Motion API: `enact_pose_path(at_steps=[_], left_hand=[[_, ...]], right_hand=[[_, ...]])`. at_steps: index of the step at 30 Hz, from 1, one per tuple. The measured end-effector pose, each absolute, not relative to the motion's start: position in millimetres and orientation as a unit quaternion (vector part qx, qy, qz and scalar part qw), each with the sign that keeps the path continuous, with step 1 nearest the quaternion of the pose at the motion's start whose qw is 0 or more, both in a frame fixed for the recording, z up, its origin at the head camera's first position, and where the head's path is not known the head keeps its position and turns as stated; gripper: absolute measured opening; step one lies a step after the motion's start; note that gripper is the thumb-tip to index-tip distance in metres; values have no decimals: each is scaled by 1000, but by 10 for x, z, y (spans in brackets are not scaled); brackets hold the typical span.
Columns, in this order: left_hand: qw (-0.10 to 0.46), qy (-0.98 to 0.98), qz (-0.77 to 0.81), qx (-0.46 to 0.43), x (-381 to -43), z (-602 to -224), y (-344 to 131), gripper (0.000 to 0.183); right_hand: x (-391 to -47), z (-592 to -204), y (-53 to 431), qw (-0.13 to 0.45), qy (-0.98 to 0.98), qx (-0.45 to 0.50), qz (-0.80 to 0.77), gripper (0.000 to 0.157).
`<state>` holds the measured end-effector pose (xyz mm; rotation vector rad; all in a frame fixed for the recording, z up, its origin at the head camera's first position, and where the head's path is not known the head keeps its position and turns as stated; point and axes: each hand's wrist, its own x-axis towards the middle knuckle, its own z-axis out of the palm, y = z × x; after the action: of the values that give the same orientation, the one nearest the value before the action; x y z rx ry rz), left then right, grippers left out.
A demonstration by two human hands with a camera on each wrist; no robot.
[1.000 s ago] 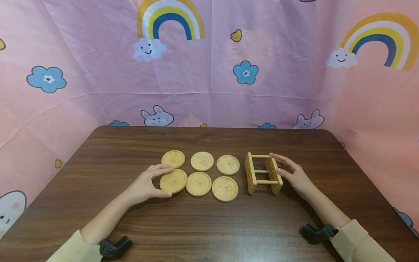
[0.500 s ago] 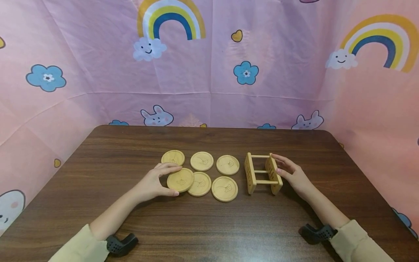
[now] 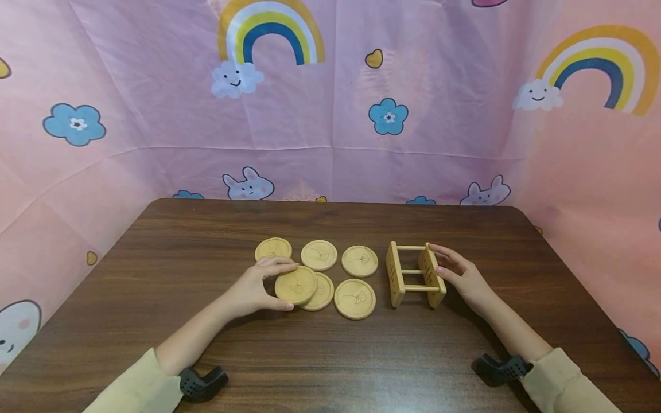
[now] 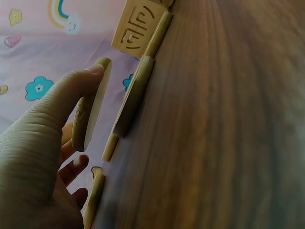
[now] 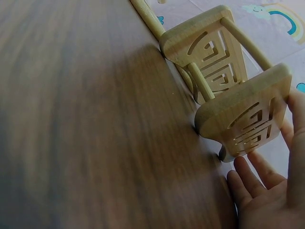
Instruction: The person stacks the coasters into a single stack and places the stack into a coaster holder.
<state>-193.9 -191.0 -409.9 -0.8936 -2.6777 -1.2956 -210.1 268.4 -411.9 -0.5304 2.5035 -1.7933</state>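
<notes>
My left hand [image 3: 250,293] pinches a round wooden coaster [image 3: 295,285] by its edge, thumb at the front and fingers at the back. Raised off the table, that coaster [image 4: 86,119] partly covers a second coaster [image 3: 325,291] from the head camera. Another coaster [image 3: 354,299] lies to the right in the front row. Farther back lie three more coasters, at left [image 3: 272,247], middle [image 3: 318,255] and right [image 3: 360,261]. Extended fingers of my right hand [image 3: 467,281] touch the right panel [image 5: 257,114] of a wooden coaster rack [image 3: 395,275], which has cut-out slots and crossbars.
The dark wood-grain table [image 3: 330,361] has its far edge in front of a pink and purple patterned cloth [image 3: 439,120]. Black wrist devices sit at the left cuff [image 3: 202,384] and the right cuff [image 3: 501,369].
The left hand has lifted the front-left coaster and carried it right, over part of the middle front coaster. The right hand and the rack have stayed in place.
</notes>
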Motion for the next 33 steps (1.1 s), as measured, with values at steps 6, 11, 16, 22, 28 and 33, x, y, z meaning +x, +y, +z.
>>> enact_pose_path(at_steps=[6, 11, 16, 22, 28, 33], left_hand=[[26, -860, -411, -302, -1960, -4100, -1844, 76], [24, -857, -411, -311, -1968, -4094, -1794, 76], [20, -856, -407, -319, -1970, -4093, -1740, 75], [23, -857, -401, -322, -1977, -4102, -1686, 75], [25, -860, -393, -324, -1997, -4124, -1651, 76], [25, -860, -391, -328, -2008, -4141, -1638, 76]], right_hand=[[-2095, -4122, 2686, 8, 796, -173, -579, 47], [-2102, -4127, 2690, 7, 795, -176, -581, 46], [-2099, -4124, 2689, 8, 797, -174, -579, 47], [-2087, -4113, 2686, 12, 802, -165, -574, 48], [-2090, -4106, 2680, 17, 801, -164, -575, 48], [-2088, -4109, 2678, 22, 801, -164, -575, 49]])
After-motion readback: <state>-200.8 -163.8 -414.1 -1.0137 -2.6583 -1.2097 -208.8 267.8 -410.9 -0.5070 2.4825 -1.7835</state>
